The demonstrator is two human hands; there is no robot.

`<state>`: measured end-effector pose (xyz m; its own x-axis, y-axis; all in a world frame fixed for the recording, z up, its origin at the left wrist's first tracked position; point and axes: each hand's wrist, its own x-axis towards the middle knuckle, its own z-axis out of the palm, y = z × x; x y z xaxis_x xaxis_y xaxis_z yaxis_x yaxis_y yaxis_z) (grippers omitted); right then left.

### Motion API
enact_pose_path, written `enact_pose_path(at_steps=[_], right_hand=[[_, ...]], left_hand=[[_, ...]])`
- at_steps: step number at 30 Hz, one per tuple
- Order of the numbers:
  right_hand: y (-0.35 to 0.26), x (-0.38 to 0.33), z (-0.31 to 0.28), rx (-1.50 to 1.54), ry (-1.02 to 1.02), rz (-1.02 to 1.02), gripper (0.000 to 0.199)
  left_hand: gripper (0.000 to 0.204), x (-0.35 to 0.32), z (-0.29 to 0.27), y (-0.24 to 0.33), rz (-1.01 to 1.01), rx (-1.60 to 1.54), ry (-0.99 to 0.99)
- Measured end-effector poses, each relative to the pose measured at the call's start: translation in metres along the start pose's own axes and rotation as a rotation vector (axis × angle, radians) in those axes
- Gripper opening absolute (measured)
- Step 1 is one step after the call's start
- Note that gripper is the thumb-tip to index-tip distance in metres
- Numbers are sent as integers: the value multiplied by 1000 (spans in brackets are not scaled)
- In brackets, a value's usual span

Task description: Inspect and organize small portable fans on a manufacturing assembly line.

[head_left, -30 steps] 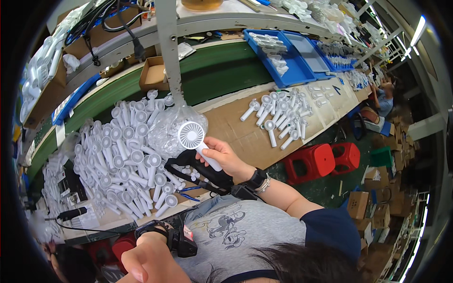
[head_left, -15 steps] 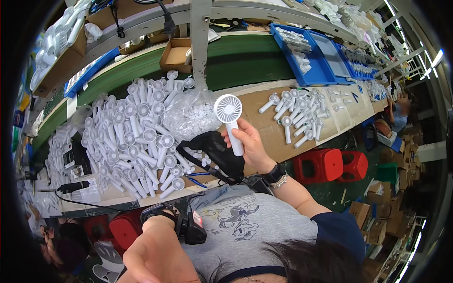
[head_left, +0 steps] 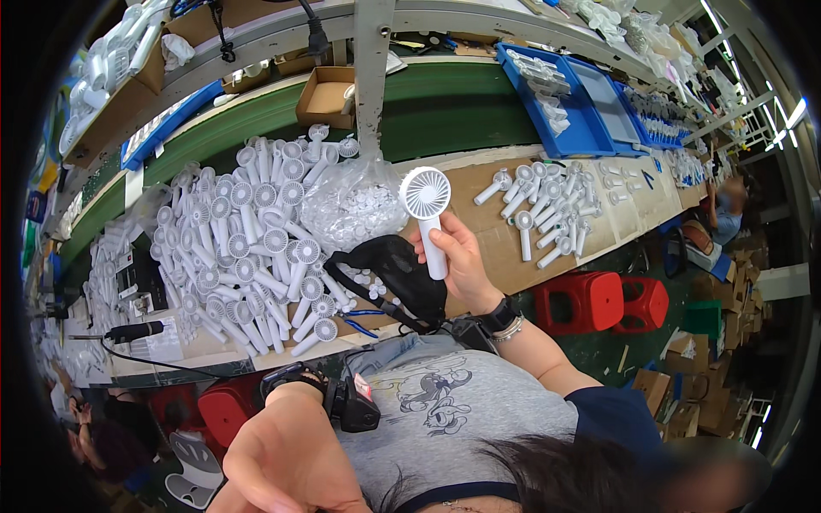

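Note:
My right hand [head_left: 463, 261] is closed around the handle of a white handheld fan [head_left: 425, 193], held upright over the bench with its round grille on top. Below and beside that hand lies a black mesh bag [head_left: 409, 275] with a strap. My left hand [head_left: 286, 457] is raised close to the camera at the lower left, palm and thumb showing; its other fingers run out of the picture. A large heap of white handheld fans [head_left: 244, 265] covers the bench to the left, next to a clear plastic bag [head_left: 355, 205] of small white parts.
More fans [head_left: 547, 205] lie on cardboard to the right. Blue trays [head_left: 581, 103] stand at the back right, beyond a metal post [head_left: 370, 81]. An electric screwdriver [head_left: 132, 333] and blue-handled pliers [head_left: 359, 325] lie near the front edge. Red stools [head_left: 577, 302] stand below the bench.
The view has shifted slightly. My right hand still holds the fan, a little higher and more to the right in the picture. Nothing was taken or let go.

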<state>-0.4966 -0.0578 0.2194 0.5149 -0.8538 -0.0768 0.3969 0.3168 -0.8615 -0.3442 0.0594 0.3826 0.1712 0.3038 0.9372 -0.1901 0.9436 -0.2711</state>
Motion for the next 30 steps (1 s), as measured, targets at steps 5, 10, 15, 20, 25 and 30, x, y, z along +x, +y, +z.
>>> enact_pose_path(at_steps=[5, 10, 15, 20, 25, 30], right_hand=[[-1, -1, 0, -4, 4, 10, 29], [1, -1, 1, 5, -4, 14, 29], [2, 0, 1, 9, 14, 29, 27], [3, 2, 3, 27, 24, 55, 27], [5, 3, 3, 28, 16, 103, 27], [1, 1, 3, -79, 48, 94, 27]], left_hand=[[66, -1, 1, -1, -2, -8, 3], [66, -1, 0, -1, -6, -19, -1], [63, -1, -4, 2, -43, -82, -31], [61, 4, 4, -8, -75, -333, -1], [56, 9, -1, -9, 10, -410, 54], [50, 3, -23, 11, 116, 339, 115]])
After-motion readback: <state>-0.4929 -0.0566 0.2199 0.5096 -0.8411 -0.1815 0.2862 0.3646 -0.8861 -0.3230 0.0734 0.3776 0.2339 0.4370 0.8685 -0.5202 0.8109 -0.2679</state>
